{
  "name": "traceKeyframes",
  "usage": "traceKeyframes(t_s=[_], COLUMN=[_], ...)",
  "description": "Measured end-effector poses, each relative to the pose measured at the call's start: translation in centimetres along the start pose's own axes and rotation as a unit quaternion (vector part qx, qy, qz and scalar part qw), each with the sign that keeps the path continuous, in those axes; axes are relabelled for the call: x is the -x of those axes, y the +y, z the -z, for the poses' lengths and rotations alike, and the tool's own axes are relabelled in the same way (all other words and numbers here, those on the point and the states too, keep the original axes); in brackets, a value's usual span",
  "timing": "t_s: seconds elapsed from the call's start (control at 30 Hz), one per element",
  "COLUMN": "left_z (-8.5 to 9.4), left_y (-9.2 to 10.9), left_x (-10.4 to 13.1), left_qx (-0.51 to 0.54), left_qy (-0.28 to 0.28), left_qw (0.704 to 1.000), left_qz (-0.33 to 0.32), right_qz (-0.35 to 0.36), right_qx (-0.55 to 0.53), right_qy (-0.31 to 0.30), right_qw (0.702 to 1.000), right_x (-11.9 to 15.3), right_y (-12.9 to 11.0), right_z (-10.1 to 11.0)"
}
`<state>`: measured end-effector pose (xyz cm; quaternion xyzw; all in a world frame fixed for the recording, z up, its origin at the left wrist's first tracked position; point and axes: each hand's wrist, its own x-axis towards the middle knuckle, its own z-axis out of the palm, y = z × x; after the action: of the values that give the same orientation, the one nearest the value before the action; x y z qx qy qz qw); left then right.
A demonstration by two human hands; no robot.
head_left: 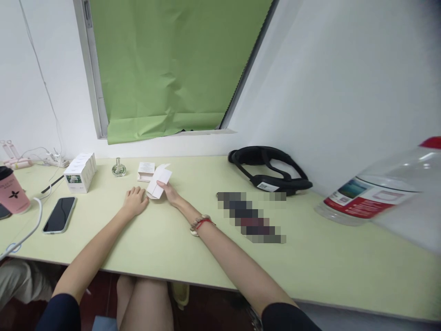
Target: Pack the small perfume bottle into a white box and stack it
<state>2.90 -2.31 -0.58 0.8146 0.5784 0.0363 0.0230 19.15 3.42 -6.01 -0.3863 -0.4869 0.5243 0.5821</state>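
Observation:
My right hand [168,192] grips a small white carton [159,183] by its right side, thumb on the near face. The carton is tilted, and a flap stands up at its top. My left hand [135,202] lies on the table just left of the carton, fingers stretched forward and holding nothing; whether a fingertip touches the carton I cannot tell. Right behind the carton sits a small white box-like piece [146,169] with an opening in its front. Farther left stands a round clear glass perfume bottle [119,168] with a stopper-like top.
A row of white boxes [80,174] stands at the back left, near a smartphone [59,215], a pink cup [14,192] and white cables. To the right lie a black headset [272,170], a blurred-out item [250,218] and a large, tilted plastic bottle [370,195]. Someone's trousered leg [24,280] shows lower left.

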Motion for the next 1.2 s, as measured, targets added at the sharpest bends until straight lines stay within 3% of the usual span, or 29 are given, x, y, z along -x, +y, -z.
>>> traceKeyframes(t_s=[0.4, 0.7, 0.9, 1.03, 1.2], left_z=[0.5, 0.2, 0.3, 0.3, 0.1], left_y=[0.4, 0.2, -0.1, -0.3, -0.4], left_x=[0.3, 0.1, -0.1, -0.2, -0.2], left_qx=[-0.011, 0.003, 0.019, 0.039, 0.032], left_qy=[0.0, 0.0, 0.014, 0.029, 0.022], left_qw=[1.0, 1.0, 0.996, 0.992, 0.997], left_qz=[0.006, 0.007, 0.088, 0.117, 0.063], right_qz=[-0.027, 0.027, -0.021, -0.043, 0.032], right_qx=[0.003, 0.035, -0.079, -0.103, -0.078], right_qy=[-0.017, -0.017, -0.03, -0.009, 0.096], right_qw=[0.999, 0.999, 0.996, 0.994, 0.992], right_x=[-1.3, 0.2, 1.3, 1.2, 0.7], right_y=[1.5, -0.4, -0.7, -0.4, -0.5], right_z=[0.3, -0.3, -1.8, -2.7, -2.3])
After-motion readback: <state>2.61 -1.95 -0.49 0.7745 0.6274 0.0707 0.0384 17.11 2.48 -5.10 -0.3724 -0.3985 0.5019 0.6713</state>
